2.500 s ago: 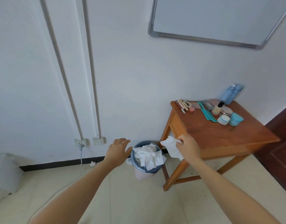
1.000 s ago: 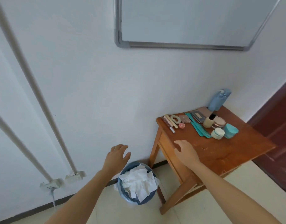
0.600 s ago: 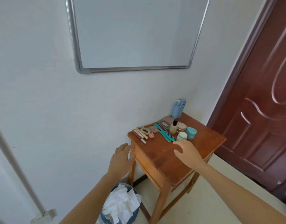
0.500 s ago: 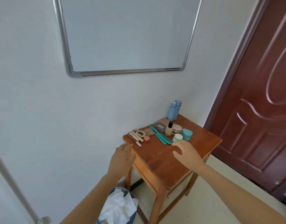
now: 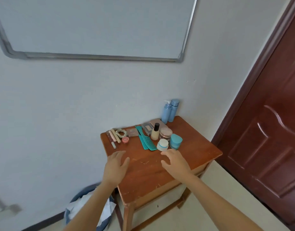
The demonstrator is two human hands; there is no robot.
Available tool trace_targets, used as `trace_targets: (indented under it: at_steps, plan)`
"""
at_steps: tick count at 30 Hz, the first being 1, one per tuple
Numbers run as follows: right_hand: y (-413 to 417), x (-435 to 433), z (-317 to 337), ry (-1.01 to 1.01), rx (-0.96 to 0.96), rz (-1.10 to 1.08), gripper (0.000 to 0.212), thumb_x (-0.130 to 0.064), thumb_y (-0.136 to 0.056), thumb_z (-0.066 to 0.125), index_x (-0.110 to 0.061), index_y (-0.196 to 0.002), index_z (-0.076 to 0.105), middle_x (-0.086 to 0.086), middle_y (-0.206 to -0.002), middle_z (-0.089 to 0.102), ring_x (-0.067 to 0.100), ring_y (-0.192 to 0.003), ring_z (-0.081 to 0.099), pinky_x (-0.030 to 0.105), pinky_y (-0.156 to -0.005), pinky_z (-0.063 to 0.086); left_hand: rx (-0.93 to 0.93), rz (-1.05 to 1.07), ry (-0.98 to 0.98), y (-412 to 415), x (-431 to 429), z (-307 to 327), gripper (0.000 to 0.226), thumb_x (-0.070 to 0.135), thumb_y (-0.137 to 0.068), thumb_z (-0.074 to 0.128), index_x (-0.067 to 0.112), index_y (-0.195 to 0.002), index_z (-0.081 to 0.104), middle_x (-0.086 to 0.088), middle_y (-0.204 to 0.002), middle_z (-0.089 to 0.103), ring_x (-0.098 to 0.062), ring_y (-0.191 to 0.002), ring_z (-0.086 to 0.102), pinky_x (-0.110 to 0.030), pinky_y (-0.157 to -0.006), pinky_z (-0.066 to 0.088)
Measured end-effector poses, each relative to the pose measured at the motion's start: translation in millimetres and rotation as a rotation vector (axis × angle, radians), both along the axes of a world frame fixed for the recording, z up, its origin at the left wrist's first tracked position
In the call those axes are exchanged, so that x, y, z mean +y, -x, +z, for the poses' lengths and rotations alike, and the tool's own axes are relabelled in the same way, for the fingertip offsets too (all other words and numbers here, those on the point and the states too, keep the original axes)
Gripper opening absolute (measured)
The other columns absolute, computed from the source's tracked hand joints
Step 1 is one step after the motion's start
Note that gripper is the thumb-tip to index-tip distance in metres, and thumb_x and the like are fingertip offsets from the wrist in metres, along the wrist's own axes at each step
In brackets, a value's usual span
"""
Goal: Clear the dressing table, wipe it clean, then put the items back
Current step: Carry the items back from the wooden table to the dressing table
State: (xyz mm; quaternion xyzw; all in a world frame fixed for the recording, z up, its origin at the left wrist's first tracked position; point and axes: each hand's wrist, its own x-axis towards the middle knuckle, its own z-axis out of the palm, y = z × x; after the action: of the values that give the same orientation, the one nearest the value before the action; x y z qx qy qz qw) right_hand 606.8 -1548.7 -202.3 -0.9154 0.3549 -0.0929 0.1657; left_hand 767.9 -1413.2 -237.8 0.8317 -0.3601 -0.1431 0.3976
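Observation:
The wooden dressing table (image 5: 153, 174) stands against the wall. Along its far edge lie cosmetics: two blue bottles (image 5: 169, 111), palettes (image 5: 147, 128), a foundation bottle (image 5: 155, 132), a pink-lidded jar (image 5: 165, 133), a teal jar (image 5: 176, 141), a white jar (image 5: 162, 145), two teal combs (image 5: 146, 140), a hair tie (image 5: 121, 132), tubes (image 5: 113, 137) and a small pink pot (image 5: 125, 140). My left hand (image 5: 116, 167) hovers open over the table's near left. My right hand (image 5: 175, 161) is open, fingers just short of the white jar. Both hands are empty.
A blue bin (image 5: 86, 209) full of white tissues stands on the floor left of the table, partly behind my left arm. A whiteboard (image 5: 96, 27) hangs above. A dark red door (image 5: 268, 139) is at the right.
The tissue left my right hand and lies in the bin. My view swung from the bin up to the table, and both empty hands moved over the tabletop, the right one toward the jars.

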Motion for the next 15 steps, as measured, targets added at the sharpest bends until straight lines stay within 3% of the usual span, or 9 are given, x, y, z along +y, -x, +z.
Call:
trace_targets:
  at_steps: [8,15]
  plan:
    - [-42,-33,-41,-0.145,0.012,0.173,0.036,-0.027,-0.092,0.05,-0.022,-0.127,0.048,-0.003,-0.133,0.046,0.01,-0.123,0.04,0.021,-0.097,0.037,0.163,0.227,-0.165,-3,3,-45,0.037,0.029,-0.094,0.043,0.016,-0.128,0.049,-0.006,-0.136,0.048,-0.023,-0.125,0.043,-0.04,-0.105,0.038]
    - [-125,-43,-69,-0.257,-0.019,0.199,0.034,-0.027,-0.092,0.051,-0.023,-0.126,0.049,-0.004,-0.134,0.047,0.01,-0.123,0.042,0.019,-0.098,0.036,0.193,0.343,-0.204,-65,-36,-57,0.041,0.032,-0.096,0.039,0.017,-0.133,0.043,-0.004,-0.141,0.042,-0.02,-0.131,0.035,-0.037,-0.109,0.033]
